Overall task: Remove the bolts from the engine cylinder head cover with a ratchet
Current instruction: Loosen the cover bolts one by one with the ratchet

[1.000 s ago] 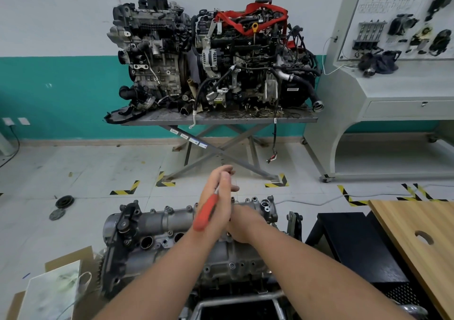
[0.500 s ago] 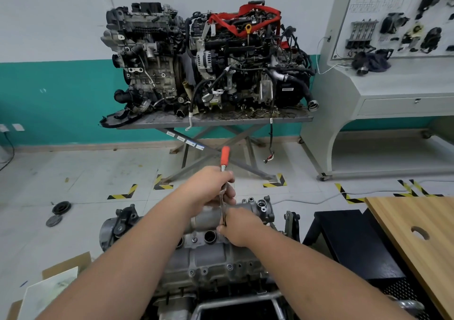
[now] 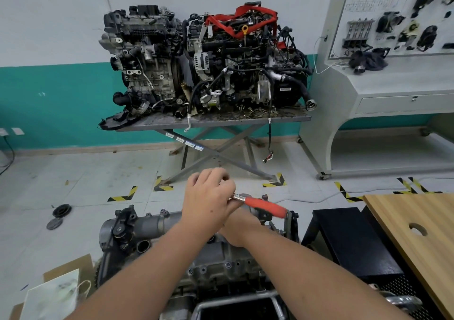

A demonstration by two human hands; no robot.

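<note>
Change since earlier: the ratchet's red handle stood almost upright above the hands half a second ago; it now lies low and points to the right, and the left hand has slid from the middle of the shaft toward the head end.

Head view, left hand: the left hand [image 3: 208, 201] reaches across from the left, fingers curled round the bare metal shaft of the ratchet [image 3: 260, 205].

Head view, right hand: the right hand [image 3: 237, 228] sits under and behind the left, largely hidden by it, near where the tool's head should be; whether it grips anything I cannot tell.

Head view, ratchet: the orange-red handle slopes down to the right, its free end over the right end of the cylinder head cover [image 3: 152, 228]. The head and socket are covered by the hands.

Head view, task thing: the grey cylinder head cover lies across the top of the near engine, at the bottom centre of the view. Small bolts [image 3: 227, 265] show along its near edge.

In the way: both forearms cross the cover's middle and hide the bolt being worked.

Around, far: two engines [image 3: 206, 64] on a scissor lift table [image 3: 213, 120] against the white and teal wall.

Around, right: a grey training console [image 3: 393, 81] with parts mounted on its board; a wooden tabletop [image 3: 422, 241] with a round hole, just beside a black box [image 3: 348, 243].

Around, left: cardboard and paper [image 3: 54, 292] at the bottom left corner of the floor; two dark discs [image 3: 61, 210] on the tiles.
</note>
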